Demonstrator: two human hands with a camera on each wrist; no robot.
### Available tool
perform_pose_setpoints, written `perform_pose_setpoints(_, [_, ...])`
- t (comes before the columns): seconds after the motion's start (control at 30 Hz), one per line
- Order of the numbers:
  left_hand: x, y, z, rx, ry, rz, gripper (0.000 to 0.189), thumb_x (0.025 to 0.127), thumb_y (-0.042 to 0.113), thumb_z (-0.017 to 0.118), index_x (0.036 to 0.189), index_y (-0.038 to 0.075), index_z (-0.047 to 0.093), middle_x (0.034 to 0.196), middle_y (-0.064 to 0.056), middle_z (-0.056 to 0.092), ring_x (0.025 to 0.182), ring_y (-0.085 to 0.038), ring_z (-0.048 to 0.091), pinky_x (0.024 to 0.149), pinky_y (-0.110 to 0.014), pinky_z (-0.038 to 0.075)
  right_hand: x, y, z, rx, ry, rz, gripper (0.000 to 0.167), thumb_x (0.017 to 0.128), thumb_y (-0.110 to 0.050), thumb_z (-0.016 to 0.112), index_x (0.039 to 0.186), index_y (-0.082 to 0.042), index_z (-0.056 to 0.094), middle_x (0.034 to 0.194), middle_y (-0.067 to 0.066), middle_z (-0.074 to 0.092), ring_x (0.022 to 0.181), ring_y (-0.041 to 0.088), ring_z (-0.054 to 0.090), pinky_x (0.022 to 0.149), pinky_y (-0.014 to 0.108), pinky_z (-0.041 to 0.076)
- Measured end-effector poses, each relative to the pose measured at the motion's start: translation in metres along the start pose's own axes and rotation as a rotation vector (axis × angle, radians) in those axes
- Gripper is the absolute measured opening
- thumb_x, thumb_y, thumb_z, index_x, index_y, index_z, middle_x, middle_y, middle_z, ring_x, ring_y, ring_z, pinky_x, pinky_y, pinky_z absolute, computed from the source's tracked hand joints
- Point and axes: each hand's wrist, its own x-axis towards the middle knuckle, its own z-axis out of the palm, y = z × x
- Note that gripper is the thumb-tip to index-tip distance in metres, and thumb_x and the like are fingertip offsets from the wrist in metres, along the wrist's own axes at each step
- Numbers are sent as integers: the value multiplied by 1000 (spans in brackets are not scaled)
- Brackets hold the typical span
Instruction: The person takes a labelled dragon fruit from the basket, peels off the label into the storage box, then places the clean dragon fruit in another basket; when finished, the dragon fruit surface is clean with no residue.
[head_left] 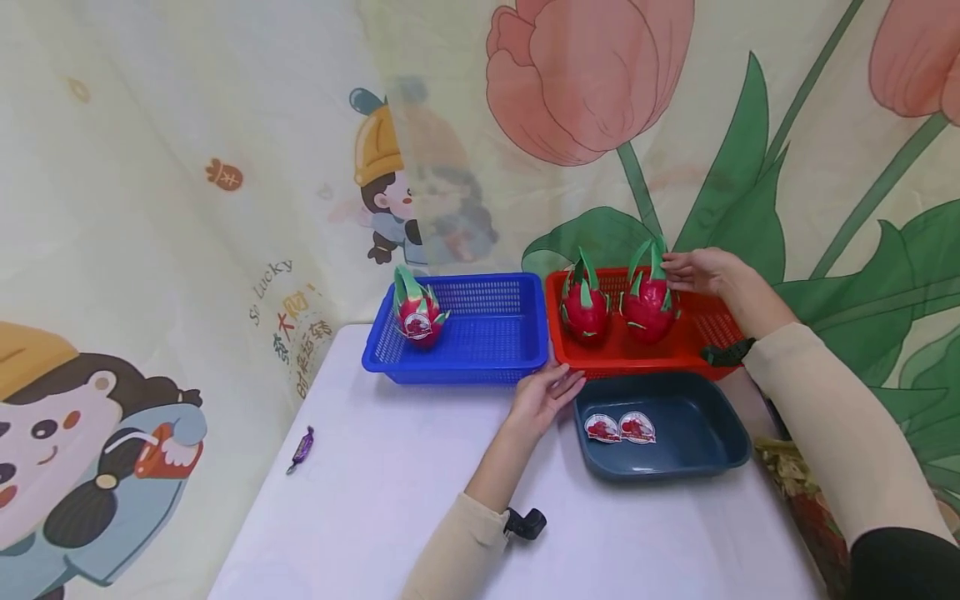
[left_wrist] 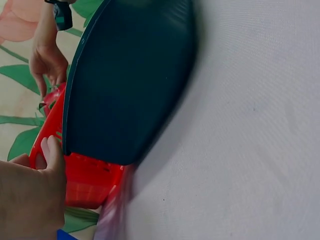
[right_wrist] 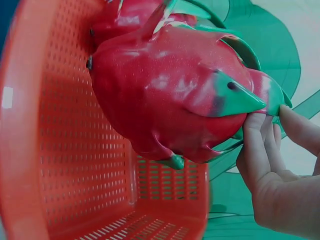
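Observation:
My right hand (head_left: 701, 271) pinches the green leaf tips of a glossy red dragon fruit (right_wrist: 165, 90) between thumb and fingers. That fruit stands upright in the red plastic basket (head_left: 600, 364), beside a second dragon fruit (head_left: 586, 308). At the basket's front left corner is my left hand (head_left: 538, 398), palm turned up. Its thumb and fingers (left_wrist: 53, 152) grip the red rim there. Part of the left hand's hold is hidden behind the rim.
A blue basket (head_left: 457, 375) on the left holds a dragon fruit (head_left: 422, 321) with a round sticker. In front of the red basket sits a dark tray (head_left: 675, 467) with two round stickers (head_left: 637, 427). A purple wrapped candy (head_left: 302, 447) lies near the table's left edge.

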Motion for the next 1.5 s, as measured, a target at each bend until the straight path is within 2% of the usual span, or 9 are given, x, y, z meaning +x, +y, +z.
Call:
perform_pose_setpoints(0.27, [0, 0, 2, 5, -31, 11, 49, 100, -2, 64, 148, -1, 55, 148, -25, 56, 123, -43, 65, 109, -55, 49, 16, 4, -4, -2, 6, 8, 67, 112, -15, 45, 165, -3, 6, 98, -13, 62, 97, 4, 61, 101, 22, 53])
perform_pose_setpoints(0.57, [2, -2, 3, -1, -16, 4, 47, 100, -3, 62, 147, -2, 55, 151, -27, 52, 126, -44, 63, 108, -56, 49, 34, 20, -10, 59, -12, 43, 65, 113, -16, 40, 167, -9, 4, 137, -2, 46, 118, 9, 48, 109, 21, 48])
perform_pose_setpoints(0.7, [3, -2, 0, 11, -16, 5, 45, 100, -3, 62, 145, -2, 57, 150, -28, 53, 126, -44, 63, 106, -55, 51, 39, 25, -10, 52, -34, 62, 64, 114, -16, 37, 167, -10, 1, 160, 10, 34, 144, 20, 37, 113, 21, 44])
perform_pose_setpoints(0.8, [3, -3, -2, 18, -7, 9, 44, 100, -3, 62, 143, -2, 58, 148, -27, 55, 122, -43, 66, 105, -54, 52, 43, 29, -8, 50, -37, 79, 63, 114, -16, 37, 166, -11, 1, 174, 8, 7, 157, 22, 16, 116, 22, 40])
perform_pose_setpoints(0.9, [3, -4, -3, 22, -11, 13, 44, 99, -2, 63, 143, 0, 59, 148, -26, 56, 120, -42, 67, 104, -53, 53, 48, 29, -8, 60, -34, 85, 62, 114, -16, 35, 166, -12, 1, 174, 6, 4, 157, 18, 15, 118, 23, 37])
perform_pose_setpoints(1.0, [3, -2, -2, 19, -9, 8, 41, 99, -3, 63, 140, 0, 61, 148, -27, 55, 123, -43, 65, 105, -54, 53, 50, 29, -8, 104, -28, 87, 63, 114, -14, 34, 167, -13, 0, 173, 4, 12, 154, 15, 20, 118, 24, 35])
perform_pose_setpoints(1.1, [3, -3, -2, 17, 4, 7, 34, 99, -5, 63, 133, -2, 63, 147, -28, 55, 126, -46, 63, 105, -55, 52, 49, 30, -7, 162, -16, 89, 64, 113, -11, 37, 168, -15, 5, 151, 2, 43, 139, 12, 38, 118, 25, 37])
perform_pose_setpoints(1.33, [4, -2, 1, 33, -7, 7, 39, 100, -2, 63, 139, -4, 59, 148, -28, 55, 122, -42, 66, 106, -53, 51, 43, 32, -11, 249, 18, 43, 36, 111, -8, 45, 143, -19, 56, 97, -5, 68, 107, 12, 59, 112, 26, 45])
perform_pose_setpoints(1.5, [6, -3, 0, 25, 32, -4, 30, 99, -3, 65, 128, -3, 62, 146, -29, 56, 115, -39, 70, 105, -50, 53, 40, 31, -6, 170, 76, 31, 45, 110, -9, 46, 155, -12, 43, 91, -7, 70, 99, 9, 64, 115, 28, 44])
